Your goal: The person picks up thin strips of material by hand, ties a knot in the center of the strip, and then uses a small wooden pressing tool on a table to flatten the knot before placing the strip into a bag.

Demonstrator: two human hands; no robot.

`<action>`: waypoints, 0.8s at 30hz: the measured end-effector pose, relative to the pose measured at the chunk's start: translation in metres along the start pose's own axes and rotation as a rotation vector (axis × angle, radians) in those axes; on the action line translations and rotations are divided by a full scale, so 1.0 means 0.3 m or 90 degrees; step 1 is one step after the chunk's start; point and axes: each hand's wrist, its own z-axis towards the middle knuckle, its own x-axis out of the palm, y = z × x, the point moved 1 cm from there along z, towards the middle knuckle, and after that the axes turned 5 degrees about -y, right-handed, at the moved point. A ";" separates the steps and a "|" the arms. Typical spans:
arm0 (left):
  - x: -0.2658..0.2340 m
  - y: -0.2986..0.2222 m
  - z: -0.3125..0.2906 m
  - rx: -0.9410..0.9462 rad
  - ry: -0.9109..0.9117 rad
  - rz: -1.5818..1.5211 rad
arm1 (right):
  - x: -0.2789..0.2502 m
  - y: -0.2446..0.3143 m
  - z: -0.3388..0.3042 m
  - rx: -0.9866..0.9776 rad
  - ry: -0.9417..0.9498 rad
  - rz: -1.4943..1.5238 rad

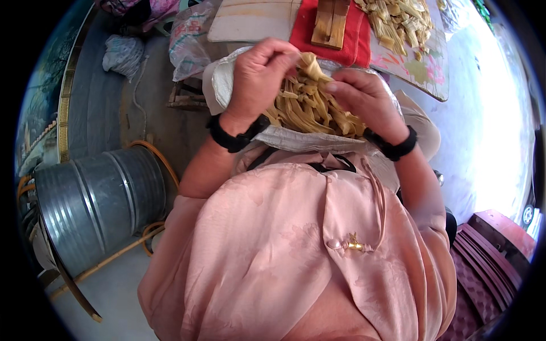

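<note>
Between my two hands a tan, leaf-like strip (311, 67) is stretched, folded or twisted at its top. My left hand (259, 79) pinches its upper end, fingers closed. Lower on the right side, my right hand (367, 99) grips the strip between thumb and fingers. Just below lies a heap of similar long tan strips (318, 116) in an open white woven sack (304, 139) at my lap. Black bands circle both wrists. The exact kind of the strips cannot be told.
Beyond the sack, a wooden block (330, 25) rests on a red cloth (362, 42). Pale yellow cut pieces (398, 25) are piled on a patterned board (432, 77). A plastic bag (194, 42) stands left; a metal drum (102, 199) and bamboo pole (108, 269) are lower left.
</note>
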 end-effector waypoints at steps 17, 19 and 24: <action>0.074 0.024 -0.054 0.268 0.293 0.439 | 0.017 -0.018 0.023 -0.093 0.097 -0.018; 0.050 0.041 -0.030 0.240 0.351 0.438 | -0.001 0.013 0.020 -0.027 0.072 0.004; -0.007 0.097 0.058 0.437 0.285 0.514 | 0.016 0.027 0.015 -0.080 0.034 -0.017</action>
